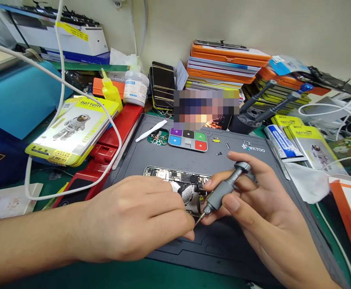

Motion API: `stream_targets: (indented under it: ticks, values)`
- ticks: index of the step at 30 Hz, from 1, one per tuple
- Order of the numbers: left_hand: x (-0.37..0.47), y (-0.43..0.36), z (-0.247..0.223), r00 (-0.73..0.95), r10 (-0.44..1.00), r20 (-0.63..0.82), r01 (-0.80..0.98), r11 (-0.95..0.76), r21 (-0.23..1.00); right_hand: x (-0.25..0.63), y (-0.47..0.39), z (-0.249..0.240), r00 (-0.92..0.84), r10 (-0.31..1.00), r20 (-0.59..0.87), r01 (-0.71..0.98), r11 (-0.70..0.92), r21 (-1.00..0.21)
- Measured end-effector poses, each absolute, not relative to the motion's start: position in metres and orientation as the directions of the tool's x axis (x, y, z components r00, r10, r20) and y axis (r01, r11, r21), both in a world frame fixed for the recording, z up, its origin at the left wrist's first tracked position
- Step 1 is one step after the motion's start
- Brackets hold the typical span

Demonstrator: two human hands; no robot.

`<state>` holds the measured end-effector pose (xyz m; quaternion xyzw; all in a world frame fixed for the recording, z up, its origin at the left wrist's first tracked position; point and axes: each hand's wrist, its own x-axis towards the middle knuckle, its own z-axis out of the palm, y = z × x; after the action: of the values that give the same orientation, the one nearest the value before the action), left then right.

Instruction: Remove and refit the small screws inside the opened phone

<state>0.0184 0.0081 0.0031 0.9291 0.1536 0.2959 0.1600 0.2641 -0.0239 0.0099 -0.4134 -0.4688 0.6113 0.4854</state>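
In my right hand [254, 200] is a grey precision screwdriver [220, 194], held between thumb and fingers with its thin shaft pointing down to the left. An opened smartphone [190, 196] lies on the grey work mat [169, 261], its inner parts bare along the upper edge and right side. Across the phone reaches my left hand [145, 212], hiding much of it. Its fingers are curled and closed, with the fingertips at the screwdriver's tip. Whatever they pinch is hidden.
A magnetic screw pad [188, 140] with coloured squares, a white pry tool [151, 131] and small loose parts lie beyond the phone. Battery boxes [76, 128] and a white cable [118, 132] are at left. A black tool holder [246, 120] stands behind right.
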Motion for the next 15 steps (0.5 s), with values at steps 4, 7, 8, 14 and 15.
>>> stream_targets:
  ticks: [4,7,8,14,15]
  values:
    - [0.018,0.008,0.004,0.789,0.388,0.476,0.178,-0.886,0.428,0.266,-0.024,0.010,-0.198,0.978,-0.070,-0.213,-0.113,-0.971]
    - [0.018,0.010,0.006,0.786,0.399,0.471,0.197,-0.885,0.421,0.272,-0.021,0.012,-0.181,0.980,-0.079,-0.199,-0.115,-0.973]
    - [0.019,0.011,0.007,0.786,0.412,0.460,0.218,-0.882,0.418,0.275,-0.019,0.013,-0.170,0.983,-0.064,-0.186,-0.096,-0.978]
    - [0.022,0.013,0.005,0.749,0.488,0.448,0.305,-0.855,0.420,0.285,-0.019,0.013,0.016,0.950,0.311,0.194,0.302,-0.933]
    - [0.022,0.013,0.004,0.741,0.498,0.451,0.319,-0.852,0.416,0.286,-0.021,0.012,0.020,0.921,0.390,0.275,0.370,-0.887]
